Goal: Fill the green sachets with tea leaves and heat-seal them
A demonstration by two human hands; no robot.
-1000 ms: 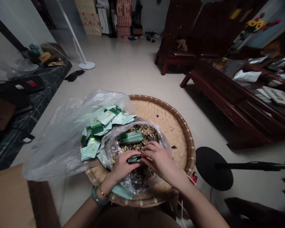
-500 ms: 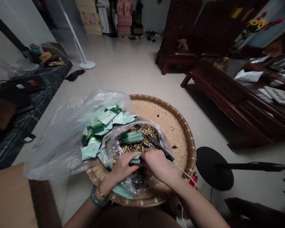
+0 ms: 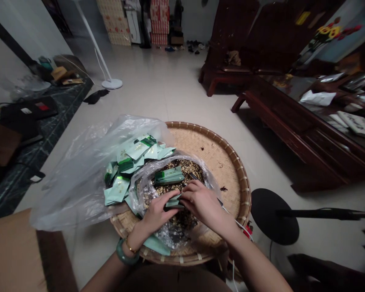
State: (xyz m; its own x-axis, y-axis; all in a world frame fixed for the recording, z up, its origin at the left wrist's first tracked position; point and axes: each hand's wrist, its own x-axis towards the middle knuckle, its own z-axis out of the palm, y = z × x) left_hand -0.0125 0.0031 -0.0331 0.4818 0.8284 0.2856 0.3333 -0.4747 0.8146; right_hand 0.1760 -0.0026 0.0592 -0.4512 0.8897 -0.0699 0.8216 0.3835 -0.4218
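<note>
My left hand (image 3: 158,213), closed, grips a small pale green sachet (image 3: 172,201) by its left end, above a clear plastic bag (image 3: 141,168). My right hand (image 3: 202,202) has its fingers bent together at the sachet's right end; the fingertips are partly hidden. Inside the bag lies a loose dark and yellowish dried mix (image 3: 190,166), with a stack of green sachets (image 3: 169,175) resting on it. A slim black tong-like tool (image 3: 193,176) with a white cord (image 3: 241,227) is mostly covered by my right hand. More green sachets (image 3: 138,150) are heaped left of the bag.
Everything rests on a round woven bamboo tray (image 3: 222,142). A larger plastic bag (image 3: 79,182) spreads over its left side. A black round stand base (image 3: 275,215) is at right, a wooden table (image 3: 292,125) beyond it, a cardboard box (image 3: 12,247) at lower left.
My right hand has turned and its fingers have risen slightly at the sachet's end, covering more of the black tool. The left hand has hardly moved.
</note>
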